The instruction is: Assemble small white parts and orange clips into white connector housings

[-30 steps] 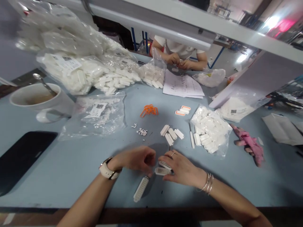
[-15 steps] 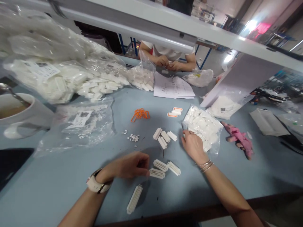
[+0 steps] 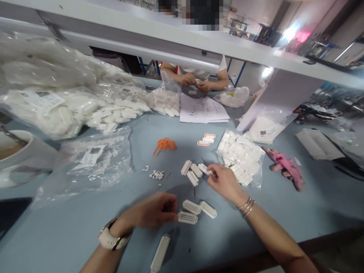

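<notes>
My left hand rests on the table, fingers loosely curled and thumb apart, with nothing visible between them. Its thumb tip is beside the nearest of three white perforated connector housings. A longer white perforated strip lies below that hand. My right hand has its thumb and forefinger at the right end of a small white plastic housing, which lies on the table. Similar white housings sit just left of it. A thin dark line shows by the fingertips; I cannot make out what it is.
Orange frames, tiny white parts and orange-trimmed white pieces lie farther back. A bag of white parts is beside my right hand, with a pink object beyond. A mug stands left. A co-worker's hands are opposite.
My right hand has moved left and toward me, from the bag's edge to the small white housing. My left hand stays beside the perforated housings. The view has shifted slightly.
</notes>
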`<state>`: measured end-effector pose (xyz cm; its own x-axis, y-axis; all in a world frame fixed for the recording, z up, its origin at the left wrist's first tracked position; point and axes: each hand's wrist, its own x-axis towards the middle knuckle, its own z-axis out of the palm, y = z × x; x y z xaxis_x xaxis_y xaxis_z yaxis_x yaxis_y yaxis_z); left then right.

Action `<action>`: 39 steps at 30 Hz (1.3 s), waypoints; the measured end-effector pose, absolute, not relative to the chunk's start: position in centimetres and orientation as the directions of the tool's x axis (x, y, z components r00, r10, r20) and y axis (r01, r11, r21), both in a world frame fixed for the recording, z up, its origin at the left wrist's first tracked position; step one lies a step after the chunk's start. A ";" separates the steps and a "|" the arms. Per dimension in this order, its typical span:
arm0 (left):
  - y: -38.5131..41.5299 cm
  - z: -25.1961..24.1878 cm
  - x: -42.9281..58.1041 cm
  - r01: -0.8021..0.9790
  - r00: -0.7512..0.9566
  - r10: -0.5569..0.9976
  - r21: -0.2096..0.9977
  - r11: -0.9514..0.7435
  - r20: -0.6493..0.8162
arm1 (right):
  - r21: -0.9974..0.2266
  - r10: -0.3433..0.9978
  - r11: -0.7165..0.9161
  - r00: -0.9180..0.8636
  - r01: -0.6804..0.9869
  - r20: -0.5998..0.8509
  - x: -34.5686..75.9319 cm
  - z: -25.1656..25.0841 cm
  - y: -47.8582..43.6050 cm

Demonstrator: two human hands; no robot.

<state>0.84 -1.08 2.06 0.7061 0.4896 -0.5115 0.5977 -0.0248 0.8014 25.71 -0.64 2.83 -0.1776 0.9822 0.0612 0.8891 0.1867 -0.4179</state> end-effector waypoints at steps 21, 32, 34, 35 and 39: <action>-1.5 2.8 0.7 0.658 0.680 0.404 0.752 0.033 -0.612 | -0.985 0.973 -0.026 -0.221 0.171 -0.064 24.7 1.9 -1.3; -1.8 3.4 0.7 0.716 0.636 0.400 0.698 0.015 -0.660 | -0.996 0.986 0.084 0.140 0.020 0.086 24.1 0.8 -1.4; -1.8 3.3 0.9 0.715 0.633 0.428 0.699 -0.003 -0.646 | -0.994 0.986 0.081 0.143 0.074 0.090 24.3 0.7 -1.3; -1.9 3.2 0.9 0.717 0.629 0.434 0.697 -0.003 -0.645 | -0.990 0.987 0.078 0.133 0.116 0.093 24.4 0.6 -1.3; -2.1 2.8 1.0 0.689 0.647 0.428 0.724 0.025 -0.631 | -0.934 0.987 0.105 0.083 0.342 0.141 24.8 0.3 -1.1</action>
<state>0.98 -2.06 2.80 0.6468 0.4282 -0.6311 0.6895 0.0254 0.7238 24.80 -1.07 0.33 0.0829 0.9866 0.1408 0.3418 0.1046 -0.9339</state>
